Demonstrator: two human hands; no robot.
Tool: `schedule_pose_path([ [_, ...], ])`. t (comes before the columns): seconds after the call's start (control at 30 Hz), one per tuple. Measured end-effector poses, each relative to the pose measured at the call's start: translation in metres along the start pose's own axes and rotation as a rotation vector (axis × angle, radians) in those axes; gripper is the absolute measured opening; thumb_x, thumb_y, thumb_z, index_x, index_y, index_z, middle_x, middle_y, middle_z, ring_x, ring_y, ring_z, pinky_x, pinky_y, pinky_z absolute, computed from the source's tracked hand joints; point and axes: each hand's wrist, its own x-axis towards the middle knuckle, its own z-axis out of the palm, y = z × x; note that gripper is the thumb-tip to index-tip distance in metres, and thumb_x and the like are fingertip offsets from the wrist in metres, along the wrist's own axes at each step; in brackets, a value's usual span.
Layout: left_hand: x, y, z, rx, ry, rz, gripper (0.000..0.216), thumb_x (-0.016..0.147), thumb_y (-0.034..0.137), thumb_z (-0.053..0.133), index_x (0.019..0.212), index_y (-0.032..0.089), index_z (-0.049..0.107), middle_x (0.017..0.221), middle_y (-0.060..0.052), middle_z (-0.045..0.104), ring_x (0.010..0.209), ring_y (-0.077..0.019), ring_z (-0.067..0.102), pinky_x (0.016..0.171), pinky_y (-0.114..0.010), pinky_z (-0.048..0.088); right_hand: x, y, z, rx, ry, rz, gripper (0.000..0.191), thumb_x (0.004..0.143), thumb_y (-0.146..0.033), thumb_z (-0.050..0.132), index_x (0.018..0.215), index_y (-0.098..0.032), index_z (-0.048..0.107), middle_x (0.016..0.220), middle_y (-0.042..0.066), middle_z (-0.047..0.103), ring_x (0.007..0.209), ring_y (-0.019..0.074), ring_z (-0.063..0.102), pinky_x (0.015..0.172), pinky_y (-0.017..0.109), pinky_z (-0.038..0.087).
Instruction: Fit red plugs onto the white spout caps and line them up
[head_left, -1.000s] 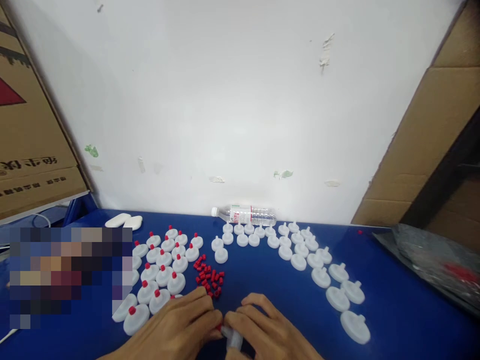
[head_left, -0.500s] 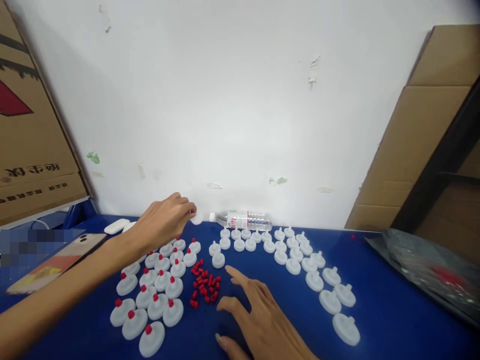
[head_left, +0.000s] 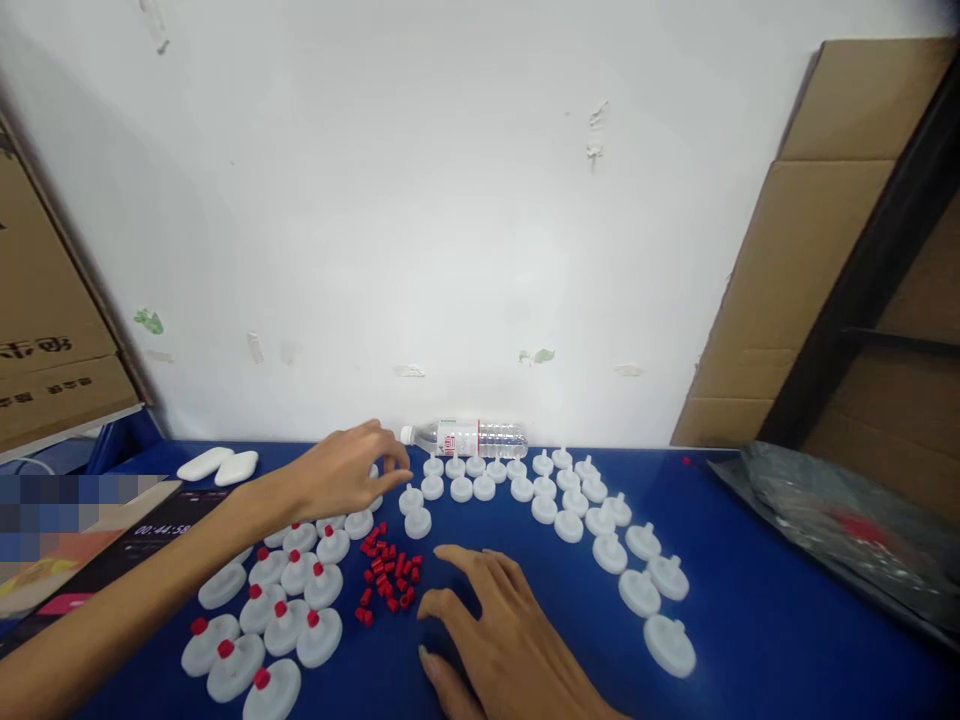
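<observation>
My left hand (head_left: pixel 352 472) hovers at the far end of the left-hand group of round white nozzle lids (head_left: pixel 320 636); small red caps top most of these. Its thumb and forefinger are apart, with nothing visible between them, and it partly hides lids behind it. My right hand (head_left: pixel 499 625) is held low over the blue table, fingers spread and curved, holding nothing. Just left of its fingertips lies a loose pile of small red caps (head_left: pixel 386 570). Beyond it, white lids without red caps (head_left: pixel 568 526) curve from the middle to the right.
A clear labelled bottle (head_left: pixel 465 438) lies on its side against the wall. Two white oval objects (head_left: pixel 205 464) and a phone showing a timer (head_left: pixel 161 530) are at the left. A grey plastic bag (head_left: pixel 832 540) lies right, near cardboard (head_left: pixel 795 250).
My left hand has come down and nearer from beside the bottle cap; its pinch on a white disc has opened. My right hand stays spread. The whole view has shifted slightly.
</observation>
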Motion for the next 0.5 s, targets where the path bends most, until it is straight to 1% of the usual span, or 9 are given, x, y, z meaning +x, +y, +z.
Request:
schedule_pose_path([
  [0.07, -0.002, 0.013, 0.003, -0.044, -0.049, 0.039, 0.034, 0.1, 0.053, 0.057, 0.101, 0.026, 0.078, 0.102, -0.006, 0.075, 0.093, -0.0242, 0.069, 0.077, -0.032, 0.05, -0.001, 0.0, 0.001, 0.003, -0.014, 0.021, 0.022, 0.095, -0.026, 0.069, 0.115, -0.026, 0.061, 0.135, 0.015, 0.067, 0.119, 0.0319, 0.067, 0.099, 0.055, 0.058],
  [0.1, -0.002, 0.018, 0.005, -0.055, -0.064, 0.051, 0.029, 0.099, 0.05, 0.061, 0.099, 0.026, 0.078, 0.098, -0.005, 0.076, 0.091, -0.0239, 0.069, 0.075, -0.032, 0.049, -0.001, 0.0, 0.002, 0.003, -0.024, 0.027, 0.022, 0.095, -0.025, 0.069, 0.115, -0.025, 0.061, 0.135, 0.016, 0.066, 0.12, 0.0324, 0.067, 0.099, 0.056, 0.057],
  [0.2, 0.001, 0.027, 0.012, -0.06, -0.088, 0.073, 0.015, 0.095, 0.028, 0.065, 0.094, 0.024, 0.078, 0.092, -0.006, 0.076, 0.087, -0.0244, 0.07, 0.071, -0.032, 0.045, -0.003, 0.001, 0.005, -0.003, -0.029, 0.051, 0.021, 0.095, -0.024, 0.067, 0.116, -0.025, 0.062, 0.138, 0.018, 0.064, 0.123, 0.0341, 0.066, 0.101, 0.061, 0.055],
  [0.27, 0.002, 0.032, 0.01, -0.069, -0.089, 0.082, 0.018, 0.094, 0.019, 0.061, 0.093, 0.022, 0.078, 0.094, -0.007, 0.077, 0.087, -0.0249, 0.07, 0.072, -0.033, 0.044, -0.004, 0.003, 0.003, -0.02, -0.017, 0.069, 0.021, 0.096, -0.022, 0.065, 0.117, -0.026, 0.064, 0.142, 0.019, 0.061, 0.127, 0.0351, 0.063, 0.102, 0.061, 0.054],
  [0.3, 0.001, 0.035, 0.007, -0.08, -0.089, 0.087, 0.018, 0.094, 0.018, 0.06, 0.093, 0.021, 0.078, 0.096, -0.008, 0.077, 0.088, -0.025, 0.07, 0.073, -0.033, 0.045, -0.004, 0.003, 0.001, -0.03, -0.015, 0.075, 0.022, 0.097, -0.021, 0.064, 0.119, -0.027, 0.065, 0.146, 0.02, 0.058, 0.132, 0.0358, 0.061, 0.103, 0.06, 0.054],
  [0.37, -0.002, 0.044, -0.004, -0.125, -0.095, 0.104, 0.018, 0.097, 0.022, 0.061, 0.095, 0.022, 0.078, 0.098, -0.006, 0.078, 0.09, -0.0237, 0.07, 0.074, -0.032, 0.046, -0.002, 0.006, -0.004, -0.047, -0.03, 0.088, 0.028, 0.099, -0.02, 0.062, 0.126, -0.029, 0.066, 0.156, 0.02, 0.048, 0.142, 0.0366, 0.051, 0.106, 0.058, 0.052],
  [0.43, -0.006, 0.054, -0.015, -0.205, -0.12, 0.14, 0.019, 0.1, 0.026, 0.059, 0.096, 0.025, 0.078, 0.099, -0.001, 0.078, 0.087, -0.0187, 0.07, 0.073, -0.029, 0.048, 0.0, 0.008, -0.01, -0.05, -0.048, 0.096, 0.035, 0.101, -0.022, 0.061, 0.135, -0.032, 0.064, 0.162, 0.018, 0.04, 0.149, 0.0356, 0.043, 0.11, 0.055, 0.049],
  [0.47, -0.008, 0.058, -0.019, -0.28, -0.124, 0.159, 0.018, 0.099, 0.027, 0.061, 0.095, 0.026, 0.078, 0.097, 0.0, 0.077, 0.085, -0.0175, 0.069, 0.072, -0.028, 0.048, 0.002, 0.01, -0.012, -0.045, -0.055, 0.094, 0.037, 0.102, -0.022, 0.061, 0.138, -0.033, 0.062, 0.162, 0.016, 0.04, 0.149, 0.0342, 0.042, 0.111, 0.054, 0.048],
  [0.5, -0.01, 0.062, -0.021, -0.338, -0.118, 0.175, 0.016, 0.099, 0.027, 0.063, 0.095, 0.026, 0.078, 0.096, 0.001, 0.077, 0.083, -0.0164, 0.068, 0.072, -0.027, 0.048, 0.003, 0.011, -0.013, -0.036, -0.061, 0.088, 0.037, 0.103, -0.022, 0.06, 0.139, -0.034, 0.062, 0.16, 0.014, 0.044, 0.148, 0.0323, 0.044, 0.112, 0.052, 0.048],
])
